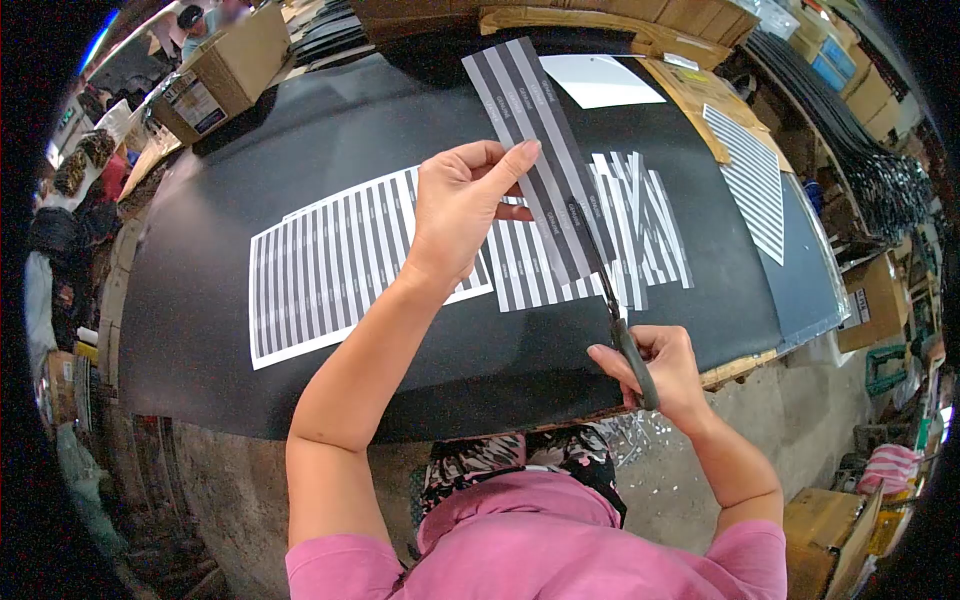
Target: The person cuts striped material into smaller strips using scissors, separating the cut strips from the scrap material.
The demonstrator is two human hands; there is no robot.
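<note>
My left hand (465,205) pinches a grey-and-black striped sheet (530,140) by its left edge, thumb on top, holding it tilted above the black table. In my right hand (655,370) is a pair of dark-handled scissors (630,360), its blades pointing up and away at the sheet's lower right edge. How far the blades are apart is hard to tell. Beneath and left of the held sheet lies a large striped sheet (320,265) with white borders. Cut striped strips (640,225) lie in a loose overlapping pile behind the scissors, partly hidden by the held sheet.
The black table (210,330) has a white sheet (605,82) at the back and another striped sheet (750,175) at the right. A cardboard box (225,75) stands back left, with a person (195,25) beyond it. Paper scraps (640,440) litter the floor.
</note>
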